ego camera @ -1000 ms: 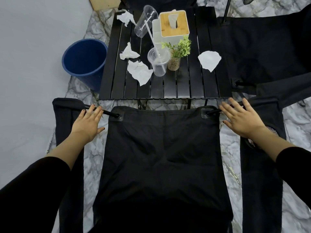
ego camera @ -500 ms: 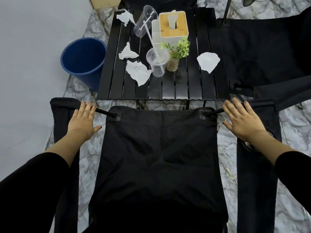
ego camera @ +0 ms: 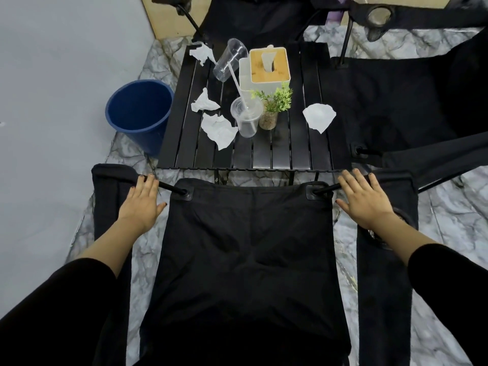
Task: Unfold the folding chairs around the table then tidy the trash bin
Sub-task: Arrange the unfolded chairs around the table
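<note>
The folding chair [ego camera: 245, 247] between the hands is spread open — the left hand [ego camera: 141, 204] and right hand [ego camera: 365, 200] are laid flat on its armrests [ego camera: 109, 178], nothing gripped. Crumpled tissues [ego camera: 219, 129] are not yet cleared from the bench [ego camera: 295, 151] ahead; the trash bin [ego camera: 140, 112] stands beyond the left hand.

- A single wide-angle camera sits on the person's head, facing forward and steeply down.
- It hangs close above a black chair [ego camera: 245, 260], which fills the lower frame.
- The table [ego camera: 298, 154] lies just ahead, with floor [ego camera: 449, 215] at both sides.
</note>
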